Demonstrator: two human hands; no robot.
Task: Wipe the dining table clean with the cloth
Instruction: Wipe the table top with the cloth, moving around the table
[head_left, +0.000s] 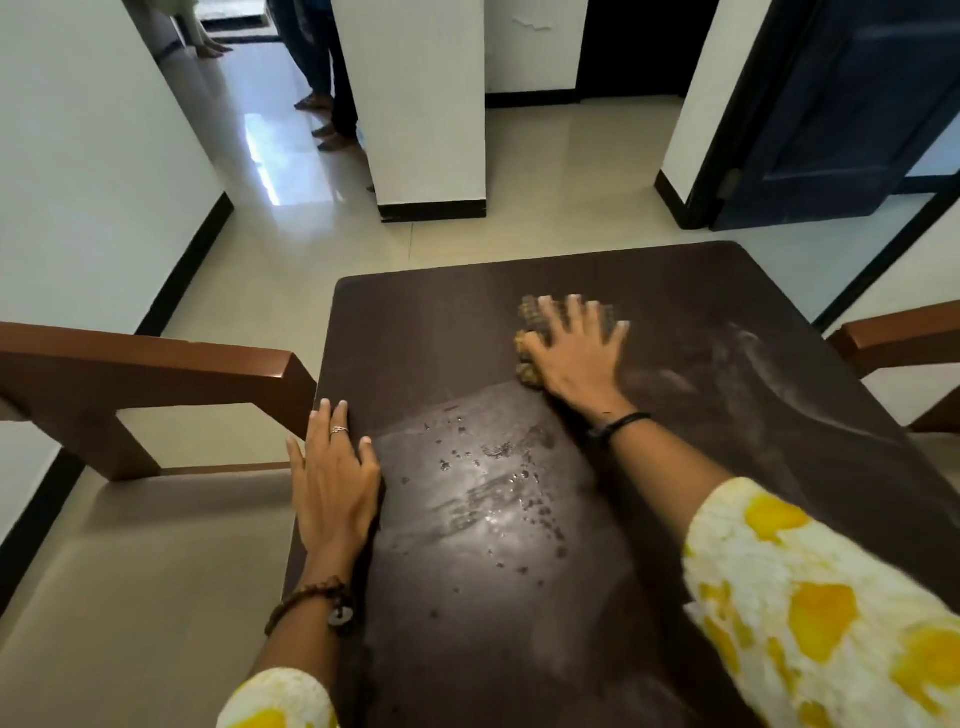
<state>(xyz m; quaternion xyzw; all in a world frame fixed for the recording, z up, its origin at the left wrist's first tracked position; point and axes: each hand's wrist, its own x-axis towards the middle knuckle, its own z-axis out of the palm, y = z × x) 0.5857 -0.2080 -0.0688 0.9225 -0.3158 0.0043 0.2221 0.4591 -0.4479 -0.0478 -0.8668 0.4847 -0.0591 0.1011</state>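
Flat, the right hand presses a nubbly cloth onto the dark table.

White sleeves blotched yellow, beaded bracelet, black wristband, finger ring.

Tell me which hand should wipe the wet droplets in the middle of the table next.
Right. The right hand already presses flat on the cloth, just beyond the droplets. The left hand lies flat on the dining table's left edge, without a cloth.
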